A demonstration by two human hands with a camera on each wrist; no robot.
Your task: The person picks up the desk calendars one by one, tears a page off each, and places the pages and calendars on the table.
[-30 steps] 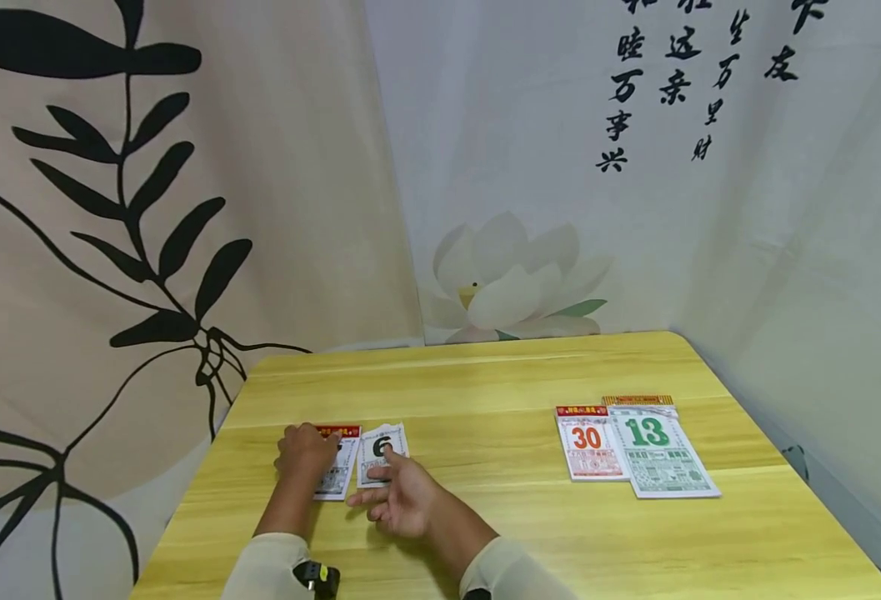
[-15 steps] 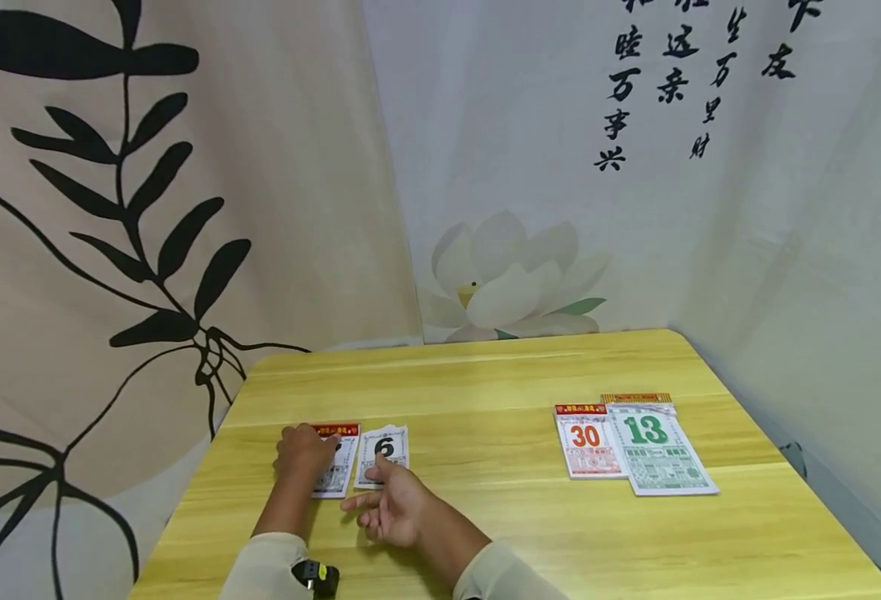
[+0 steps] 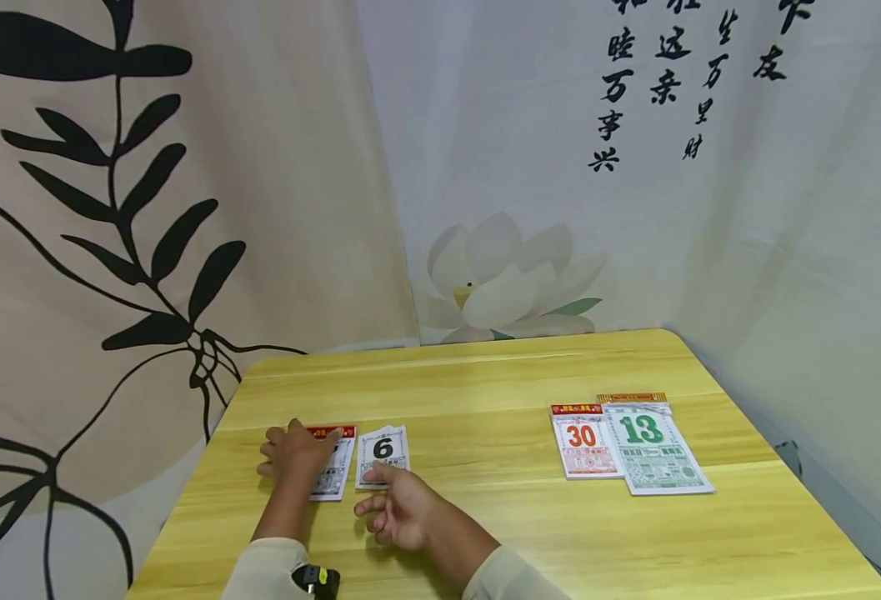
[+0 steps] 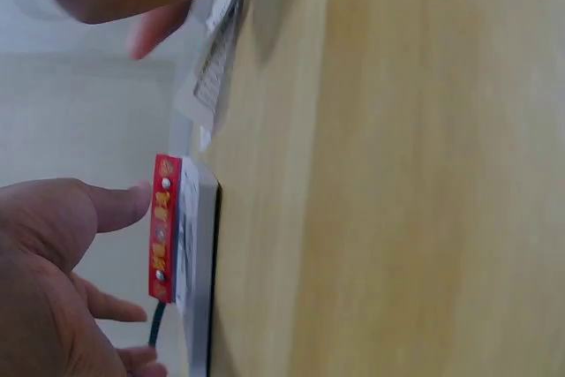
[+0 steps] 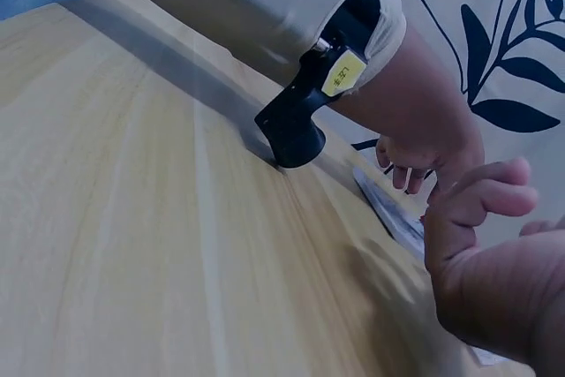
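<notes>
A tear-off calendar pad (image 3: 332,477) with a red header lies at the table's left side. My left hand (image 3: 295,457) is over its upper left part, fingers spread, thumb near the header. In the left wrist view, fingers and thumb stand around the pad's red header strip (image 4: 163,227) without gripping it. Beside the pad lies a loose calendar sheet or stack (image 3: 382,454) with a torn top edge and a black 6. My right hand (image 3: 402,508) hovers at its lower edge, palm turned inward, fingers loosely bent; the thumb overlaps the sheet's bottom in the head view.
Two more calendar pads lie at the right: one with a red 30 (image 3: 584,446), partly under or against one with a green 13 (image 3: 653,450). The wooden table (image 3: 478,392) ends at a printed curtain (image 3: 320,208). A small black camera (image 3: 318,581) sits on my left wrist.
My left hand's fingers have spread and lifted outward from the pad's left edge. My right hand has drawn back slightly from the sheet with the 6, uncovering more of it.
</notes>
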